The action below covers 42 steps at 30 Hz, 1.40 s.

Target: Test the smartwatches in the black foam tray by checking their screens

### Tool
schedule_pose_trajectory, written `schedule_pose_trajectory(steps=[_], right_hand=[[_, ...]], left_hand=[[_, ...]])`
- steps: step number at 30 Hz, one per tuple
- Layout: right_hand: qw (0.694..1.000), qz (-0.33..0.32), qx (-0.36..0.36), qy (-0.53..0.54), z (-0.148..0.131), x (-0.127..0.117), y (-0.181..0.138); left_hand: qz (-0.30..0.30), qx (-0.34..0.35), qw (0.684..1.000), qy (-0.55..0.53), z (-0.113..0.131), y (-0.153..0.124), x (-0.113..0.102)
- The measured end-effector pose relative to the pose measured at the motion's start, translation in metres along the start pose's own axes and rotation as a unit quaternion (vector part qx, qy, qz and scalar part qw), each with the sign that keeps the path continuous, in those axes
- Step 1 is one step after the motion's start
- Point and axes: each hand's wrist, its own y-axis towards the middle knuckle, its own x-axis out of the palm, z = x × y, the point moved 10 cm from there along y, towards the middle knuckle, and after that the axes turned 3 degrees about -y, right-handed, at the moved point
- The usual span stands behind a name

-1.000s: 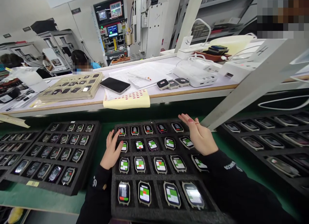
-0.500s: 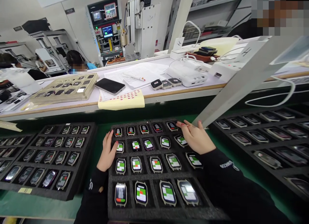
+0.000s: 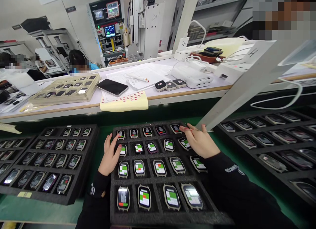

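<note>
A black foam tray (image 3: 158, 219) lies in front of me on a green belt, its pockets holding several smartwatch bodies (image 3: 139, 167) with lit red, green and white screens. My left hand (image 3: 110, 155) rests on the tray's left edge, fingers spread, a fingertip touching a watch in the second row. My right hand (image 3: 199, 141) lies at the tray's far right corner, fingers stretched out over the top-right watch (image 3: 175, 128). Neither hand holds anything.
Two more black trays of watches flank me, one at the left (image 3: 49, 156) and one at the right (image 3: 271, 140). A slanted white post (image 3: 237, 87) rises beside my right hand. The bench behind carries a phone (image 3: 112, 87), papers, a beige tray (image 3: 66, 90) and chargers. Other people sit far left.
My right hand dropped from a raised open pose down onto the tray's far right corner. The left hand stayed at the left edge, and the view shifted slightly.
</note>
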Motion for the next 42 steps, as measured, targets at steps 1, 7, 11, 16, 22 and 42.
schedule_pose_trajectory(steps=[1,7,11,16,22,42], right_hand=[[1.0,-0.007,-0.001,-0.007,-0.001,0.002,0.0],[1.0,0.019,0.016,0.015,0.002,-0.005,0.0],[0.999,0.03,0.019,0.042,0.0,-0.01,-0.001],[0.998,0.025,0.018,0.056,-0.004,-0.012,-0.002],[0.998,0.035,0.014,0.057,-0.007,-0.012,-0.002],[0.987,0.039,0.063,0.141,0.014,-0.006,-0.003]], left_hand=[[-0.001,0.002,1.0,0.004,0.0,0.0,0.0],[-0.011,0.011,0.999,0.032,0.002,0.001,0.003],[-0.013,0.018,0.998,0.054,0.005,0.002,0.004],[-0.019,0.018,0.996,0.08,0.007,0.001,0.004],[-0.019,0.029,0.99,0.134,0.012,0.002,0.005],[0.068,-0.071,0.985,-0.144,-0.022,-0.003,-0.005]])
